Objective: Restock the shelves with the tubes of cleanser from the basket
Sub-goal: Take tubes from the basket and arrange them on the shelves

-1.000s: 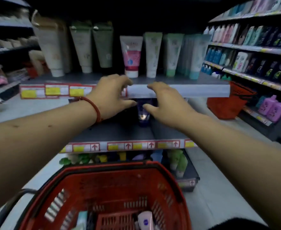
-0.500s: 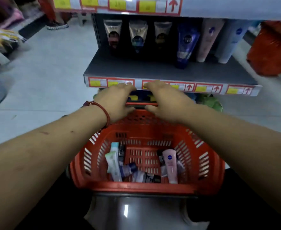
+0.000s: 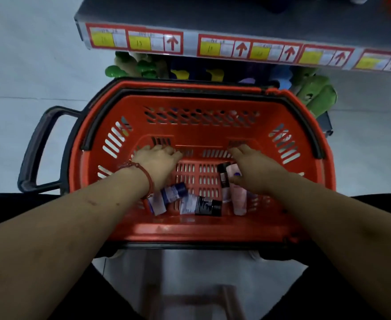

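The red basket (image 3: 196, 227) sits below me in front of the shelf. Several cleanser tubes lie on its bottom: a white and blue tube (image 3: 168, 197), a white and black tube (image 3: 201, 205), a pink tube (image 3: 238, 197) and a black-capped tube (image 3: 223, 179). My left hand (image 3: 157, 163), with a red cord at the wrist, reaches palm down over the left side and hides what is under it. My right hand (image 3: 253, 170) hovers over the pink tube with its thumb beside it. Neither hand visibly grips anything.
A grey shelf edge (image 3: 189, 24) with yellow and red price labels (image 3: 213, 46) runs across the top. Green bottles (image 3: 316, 95) and other caps stand on the lowest shelf behind the basket. The basket's black pull handle (image 3: 35, 148) sticks out left over the pale floor.
My view has tilted from the shelves down onto the basket. Both hands dropped from the shelf edge, past the basket rim, down to the tubes inside it.
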A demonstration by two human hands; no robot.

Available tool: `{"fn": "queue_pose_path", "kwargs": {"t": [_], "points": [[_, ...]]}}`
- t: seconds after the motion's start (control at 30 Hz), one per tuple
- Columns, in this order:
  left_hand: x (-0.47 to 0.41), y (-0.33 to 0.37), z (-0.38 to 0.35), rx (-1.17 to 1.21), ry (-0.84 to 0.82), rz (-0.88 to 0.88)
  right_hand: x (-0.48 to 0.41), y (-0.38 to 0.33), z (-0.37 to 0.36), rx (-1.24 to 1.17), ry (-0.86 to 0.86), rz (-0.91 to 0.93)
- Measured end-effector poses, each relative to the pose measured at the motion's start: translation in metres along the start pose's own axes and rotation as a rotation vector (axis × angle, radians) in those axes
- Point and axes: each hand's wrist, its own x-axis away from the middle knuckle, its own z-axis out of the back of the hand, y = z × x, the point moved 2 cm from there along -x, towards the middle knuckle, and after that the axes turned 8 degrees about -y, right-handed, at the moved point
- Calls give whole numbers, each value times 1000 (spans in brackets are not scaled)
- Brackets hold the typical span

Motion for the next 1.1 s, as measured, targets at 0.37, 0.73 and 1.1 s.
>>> {"fn": "queue_pose_path", "kwargs": {"t": [0.37,0.73,1.1], "points": [[-44,-6,-76,206,-360,-73,-47,41,-55,-286,-233,-234],[-79,3,-100,250,-416,-73,-87,44,-92,-513,-251,-425],[-110,24,-116,95,-444,-125,-96,44,-123,-619,-255,-504]]}}
